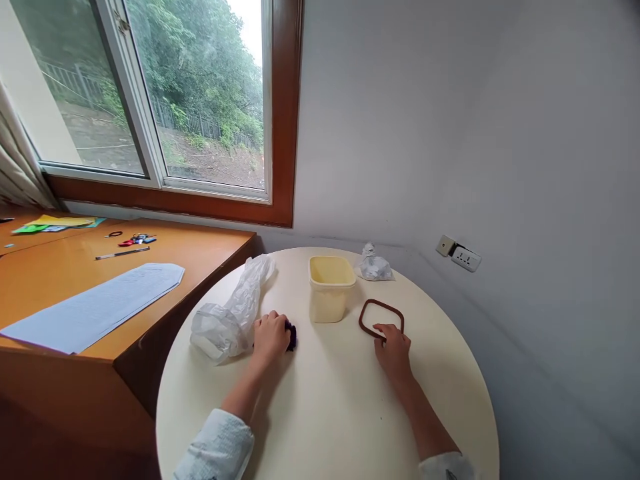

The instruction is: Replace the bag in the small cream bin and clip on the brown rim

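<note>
On the left side of the round white table (330, 413), my left hand (271, 335) is closed over a small dark purple bundle (292, 337). Most of that bundle is hidden under my fingers, so its kind does not show. My right hand (393, 348) grips the near edge of a brown rounded-square frame (382, 304), which lies on the tabletop. Between my hands and a little farther back stands a pale yellow plastic bin (327, 300), upright with its top uncovered. A crumpled clear plastic bag (230, 323) lies just left of my left hand.
Behind the bin, toward the wall, sits a small knotted bag of white scraps (375, 267). To the left is an orange wooden desk (210, 243) with paper sheets (100, 307), a pen (123, 253) and keys (143, 238). A power socket (466, 259) is on the wall.
</note>
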Tool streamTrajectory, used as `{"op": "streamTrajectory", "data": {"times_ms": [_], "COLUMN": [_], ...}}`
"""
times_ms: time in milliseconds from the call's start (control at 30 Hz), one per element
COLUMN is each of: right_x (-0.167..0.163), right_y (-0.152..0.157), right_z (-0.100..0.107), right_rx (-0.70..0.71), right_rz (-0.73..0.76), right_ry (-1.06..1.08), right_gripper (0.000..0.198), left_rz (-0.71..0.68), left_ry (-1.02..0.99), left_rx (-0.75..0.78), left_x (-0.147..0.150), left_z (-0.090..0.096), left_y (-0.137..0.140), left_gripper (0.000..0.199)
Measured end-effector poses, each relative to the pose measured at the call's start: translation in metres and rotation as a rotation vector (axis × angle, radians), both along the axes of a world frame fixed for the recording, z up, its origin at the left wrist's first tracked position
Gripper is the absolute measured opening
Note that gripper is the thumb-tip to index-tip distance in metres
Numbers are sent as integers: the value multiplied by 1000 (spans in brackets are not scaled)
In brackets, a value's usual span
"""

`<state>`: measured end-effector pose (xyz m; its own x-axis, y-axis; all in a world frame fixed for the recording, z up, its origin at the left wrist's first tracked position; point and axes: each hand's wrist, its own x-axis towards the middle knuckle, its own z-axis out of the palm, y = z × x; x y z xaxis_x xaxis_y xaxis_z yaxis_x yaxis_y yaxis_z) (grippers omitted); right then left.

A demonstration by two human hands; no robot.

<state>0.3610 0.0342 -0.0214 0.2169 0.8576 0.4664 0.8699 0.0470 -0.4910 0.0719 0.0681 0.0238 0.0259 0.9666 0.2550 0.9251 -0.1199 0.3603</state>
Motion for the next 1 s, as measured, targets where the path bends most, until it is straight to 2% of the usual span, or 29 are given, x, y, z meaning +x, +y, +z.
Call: {"op": "streamTrajectory", "data": {"times_ms": [100,167,233,367,467,567,733,867,1000], "right_x": [-9,-20,-34,-62,-72,-74,-75,-74,-71], "right_y": [-3,-6,-10,-18,-21,-22,-22,-23,-25], "right_z": [11,18,24,29,29,28,32,37,41], "right_rx": [127,197,202,-10,-184,-317,-440,-440,-492], "right_rz": [46,150,289,535,640,694,677,640,677], "right_ry": [84,204,388,890,1161,1298,1390,1494,1527], "right_gripper": [31,25,20,32,44,45,36,33,32], "left_rz": [-97,-174,-282,-540,-640,-652,-602,-563,-518], "left_ry": [-86,-146,-309,-856,-1094,-1189,-1253,-1287,-1258], "left_rx": [38,50,28,-166,-361,-443,-477,-482,-450], "left_x": [9,17,26,43,50,52,53,53,53], "left_z": [8,14,17,17,13,12,16,16,16], "left_y": [-5,-10,-16,-25,-26,-26,-27,-27,-26], "left_gripper": [23,22,20,13,19,26,34,37,35]}}
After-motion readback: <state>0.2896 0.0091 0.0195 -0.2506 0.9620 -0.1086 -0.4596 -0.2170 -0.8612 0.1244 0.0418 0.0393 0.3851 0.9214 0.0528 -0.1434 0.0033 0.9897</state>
